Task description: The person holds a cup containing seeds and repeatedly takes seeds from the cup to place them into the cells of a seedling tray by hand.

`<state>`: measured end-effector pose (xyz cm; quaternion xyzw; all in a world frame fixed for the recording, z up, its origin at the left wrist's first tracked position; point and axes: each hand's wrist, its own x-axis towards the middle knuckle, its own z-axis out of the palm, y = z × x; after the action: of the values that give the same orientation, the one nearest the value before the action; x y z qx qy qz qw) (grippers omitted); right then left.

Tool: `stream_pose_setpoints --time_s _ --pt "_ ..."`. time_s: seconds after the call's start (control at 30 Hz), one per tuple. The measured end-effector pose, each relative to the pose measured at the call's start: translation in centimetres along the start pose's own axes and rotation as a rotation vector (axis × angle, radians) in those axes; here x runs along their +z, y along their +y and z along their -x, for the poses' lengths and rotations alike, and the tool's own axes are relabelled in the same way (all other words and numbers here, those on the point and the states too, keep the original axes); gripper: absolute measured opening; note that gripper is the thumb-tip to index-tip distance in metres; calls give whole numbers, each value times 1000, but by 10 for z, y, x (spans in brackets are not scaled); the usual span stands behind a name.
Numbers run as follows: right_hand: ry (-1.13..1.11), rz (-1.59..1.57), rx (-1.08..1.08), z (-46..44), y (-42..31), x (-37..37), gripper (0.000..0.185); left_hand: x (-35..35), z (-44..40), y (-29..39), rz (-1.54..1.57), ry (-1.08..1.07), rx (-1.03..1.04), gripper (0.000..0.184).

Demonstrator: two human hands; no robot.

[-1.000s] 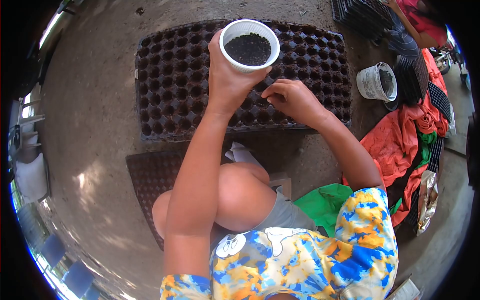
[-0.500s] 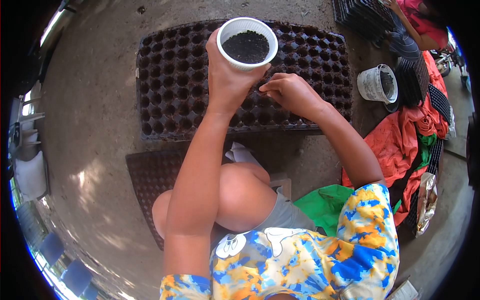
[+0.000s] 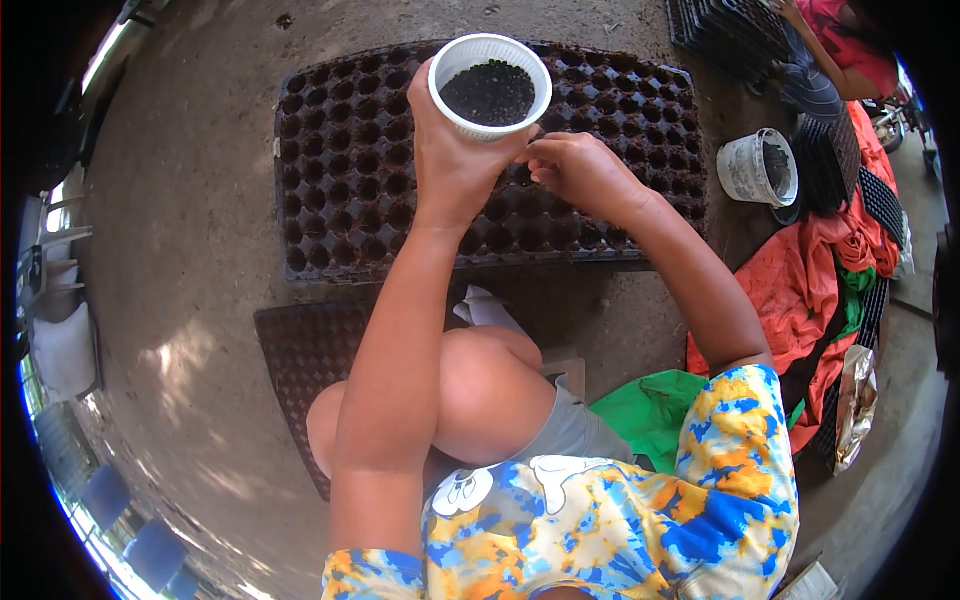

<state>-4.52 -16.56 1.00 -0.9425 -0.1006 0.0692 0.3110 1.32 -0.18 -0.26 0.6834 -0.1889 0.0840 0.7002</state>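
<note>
Head view: the right hand (image 3: 585,175) has shifted up over the cell tray (image 3: 345,185), its curled fingers now beside the left hand (image 3: 455,165), nearer the cup (image 3: 541,84) of dark grains (image 3: 488,92). The left hand grips that cup above the tray; I cannot tell whether the right pinches anything. Both hide the tray's middle. A white bucket (image 3: 740,172) stands right, near a red sheet (image 3: 790,280).

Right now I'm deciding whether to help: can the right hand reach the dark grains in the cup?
Probably yes: the right hand is close, and the open white cup leaves the dark grains uncovered.
</note>
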Motion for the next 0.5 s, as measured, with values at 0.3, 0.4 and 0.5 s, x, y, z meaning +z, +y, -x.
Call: stream_pose_setpoints --time_s 0.3,0.4,0.5 --pt "403 86 -168 -21 -24 -59 12 1 3 5 -119 -29 4 93" --pt "191 235 -213 -44 -41 -47 14 11 5 4 -227 -71 72 94" --pt "10 374 -187 -67 -37 -29 18 12 3 14 -275 -152 52 93"
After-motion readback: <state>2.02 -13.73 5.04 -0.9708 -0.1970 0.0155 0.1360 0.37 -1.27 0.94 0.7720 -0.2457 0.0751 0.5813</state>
